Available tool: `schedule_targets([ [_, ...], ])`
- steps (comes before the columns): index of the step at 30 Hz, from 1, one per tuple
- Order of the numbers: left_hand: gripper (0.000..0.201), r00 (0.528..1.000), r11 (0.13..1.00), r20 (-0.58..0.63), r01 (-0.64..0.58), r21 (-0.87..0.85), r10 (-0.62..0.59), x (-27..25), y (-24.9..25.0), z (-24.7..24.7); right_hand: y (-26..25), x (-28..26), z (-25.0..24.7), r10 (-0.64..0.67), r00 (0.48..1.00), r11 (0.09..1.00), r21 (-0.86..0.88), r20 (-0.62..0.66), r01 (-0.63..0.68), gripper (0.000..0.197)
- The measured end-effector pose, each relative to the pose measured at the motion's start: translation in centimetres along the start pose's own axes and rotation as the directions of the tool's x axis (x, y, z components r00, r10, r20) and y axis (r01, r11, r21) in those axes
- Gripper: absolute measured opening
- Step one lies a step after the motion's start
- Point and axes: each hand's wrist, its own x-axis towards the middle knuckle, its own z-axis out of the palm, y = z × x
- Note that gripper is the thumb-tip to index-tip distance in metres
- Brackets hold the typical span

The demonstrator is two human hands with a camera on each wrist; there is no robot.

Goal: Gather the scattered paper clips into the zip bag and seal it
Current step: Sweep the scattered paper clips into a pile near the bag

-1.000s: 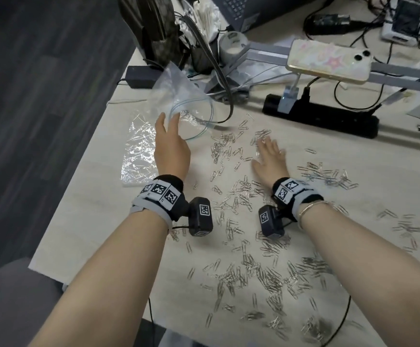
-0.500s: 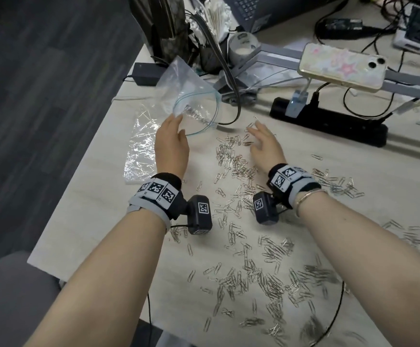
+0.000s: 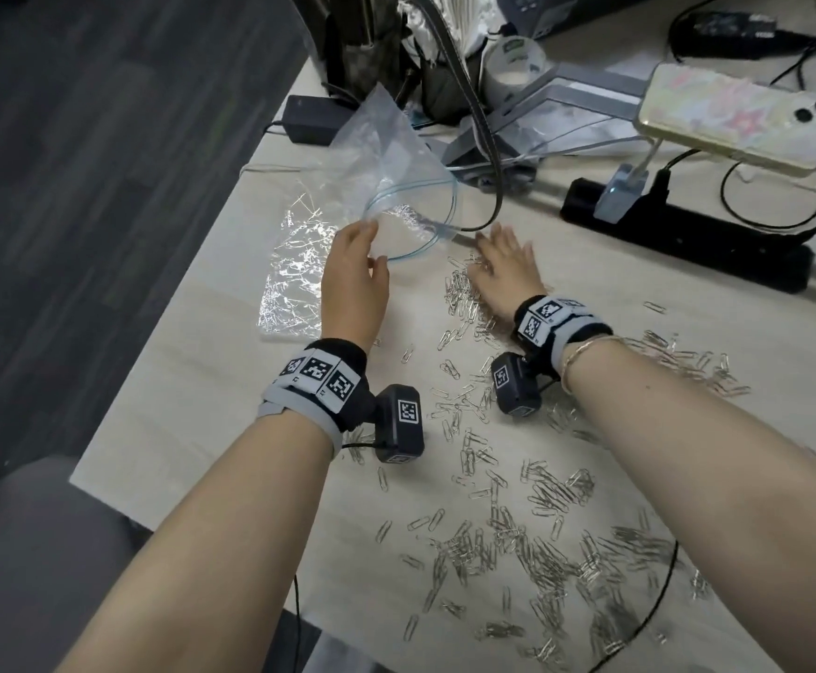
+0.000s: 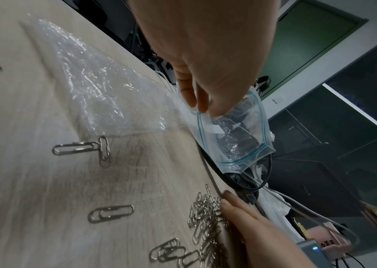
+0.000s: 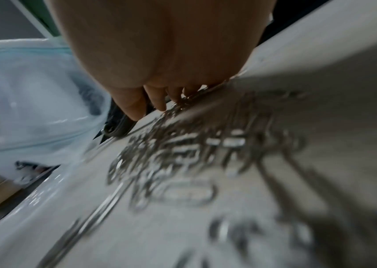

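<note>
The clear zip bag (image 3: 386,162) with a blue zip line lies at the far left of the table, its mouth held wide toward me. My left hand (image 3: 364,235) pinches the near rim of the mouth; the left wrist view shows the fingertips (image 4: 202,107) on the bag (image 4: 235,137). My right hand (image 3: 498,245) lies flat with straight fingers just right of the mouth, pressing against a bunch of paper clips (image 3: 464,293). Several more paper clips (image 3: 517,541) are scattered over the near table. The right wrist view is blurred: fingers (image 5: 153,101), clips (image 5: 183,150), bag (image 5: 33,108).
A crinkled clear plastic sheet (image 3: 294,269) lies left of my left hand, near the table's left edge. A black strap (image 3: 491,177) curves down beside the bag mouth. Behind stand a black power strip (image 3: 687,235), a phone (image 3: 736,119) on a grey stand, and cables.
My right hand has swept forward and left across the table, pushing a bunch of clips toward the bag mouth. My left hand has kept its hold on the bag's rim.
</note>
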Motion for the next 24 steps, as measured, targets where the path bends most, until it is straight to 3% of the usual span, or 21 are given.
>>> schedule_targets([
  [7, 0.043, 1.000, 1.000, 0.011, -0.003, 0.001, 0.003, -0.5, 0.2, -0.7, -2.9, -4.6, 3.5, -0.229, 0.954, 0.965, -0.082, 0.195, 0.249, 0.057],
  [15, 0.053, 0.998, 0.998, -0.051, 0.024, 0.062, -0.021, -1.5, 0.7, -1.7, -3.4, -11.3, 5.6, -0.350, 0.868, 0.930, 0.019, 0.351, 0.367, 0.050],
  [19, 0.050, 0.995, 0.998, -0.096, 0.029, 0.053, -0.024, -2.0, 1.5, -2.5, -3.3, -12.1, 3.7, -0.338, 0.915, 0.941, 0.101, 0.220, 0.323, 0.045],
  [24, 0.046, 0.990, 1.000, -0.144, -0.017, -0.024, 0.013, -2.5, 1.9, -3.5, -1.3, -11.6, 1.0, -0.140, 0.989, 0.982, 0.123, -0.055, 0.145, 0.045],
])
